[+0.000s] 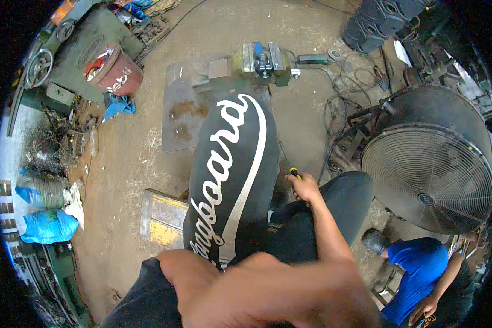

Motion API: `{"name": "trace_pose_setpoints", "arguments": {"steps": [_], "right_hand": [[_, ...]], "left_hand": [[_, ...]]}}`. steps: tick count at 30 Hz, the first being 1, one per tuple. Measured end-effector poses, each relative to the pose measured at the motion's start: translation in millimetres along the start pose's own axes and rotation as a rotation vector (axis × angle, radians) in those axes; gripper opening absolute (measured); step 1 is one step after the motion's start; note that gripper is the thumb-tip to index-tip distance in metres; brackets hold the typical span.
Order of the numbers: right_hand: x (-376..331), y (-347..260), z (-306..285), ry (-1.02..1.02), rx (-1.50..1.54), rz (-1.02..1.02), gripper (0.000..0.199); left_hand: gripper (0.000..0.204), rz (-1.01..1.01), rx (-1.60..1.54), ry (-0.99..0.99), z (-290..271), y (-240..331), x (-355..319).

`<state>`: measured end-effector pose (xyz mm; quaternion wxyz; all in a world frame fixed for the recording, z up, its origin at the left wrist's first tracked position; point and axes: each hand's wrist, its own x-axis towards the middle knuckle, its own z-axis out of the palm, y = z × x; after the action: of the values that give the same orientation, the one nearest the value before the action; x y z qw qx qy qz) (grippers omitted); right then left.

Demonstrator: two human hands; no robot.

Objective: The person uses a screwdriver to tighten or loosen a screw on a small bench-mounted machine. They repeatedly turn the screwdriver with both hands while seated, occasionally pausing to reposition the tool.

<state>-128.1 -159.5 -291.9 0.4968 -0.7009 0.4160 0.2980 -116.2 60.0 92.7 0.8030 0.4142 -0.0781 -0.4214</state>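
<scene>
My right hand (303, 187) is low at the right side of my dark, printed shirt, its fingers closed around the yellow-and-black handle of a screwdriver (295, 173). A thin shaft seems to point forward from that handle. My left hand cannot be seen; blurred bare skin of my arms (257, 295) fills the lower edge. Ahead of me on the floor stands a bench vise (281, 70) with a blue metal part (262, 61) between its jaws. Neither hand touches the vise.
A large round fan (426, 180) stands at the right. Below it sits another person in blue (415, 262). Cables (347, 76) and a grinder-like tool (312, 58) lie beyond the vise. A red bucket (123, 79) and blue bag (49, 226) are on the left.
</scene>
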Motion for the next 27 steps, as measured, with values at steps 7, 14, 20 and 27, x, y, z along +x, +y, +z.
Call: {"name": "trace_pose_setpoints", "arguments": {"steps": [7,14,20,27], "right_hand": [[-7,-3,4,0.143,-0.029,-0.137,0.073],[-11,-10,-5,0.126,-0.047,-0.127,0.075],[-9,-5,-2,0.178,-0.031,-0.148,0.075],[4,4,-1,0.118,-0.038,-0.12,0.072]], "left_hand": [[0.024,0.025,-0.698,-0.863,-8,-68,33],[0.05,0.068,-0.98,-0.647,-3,-82,22],[0.066,0.063,-1.012,-0.614,5,-78,23],[0.067,0.682,-1.185,-0.495,41,-86,43]]}}
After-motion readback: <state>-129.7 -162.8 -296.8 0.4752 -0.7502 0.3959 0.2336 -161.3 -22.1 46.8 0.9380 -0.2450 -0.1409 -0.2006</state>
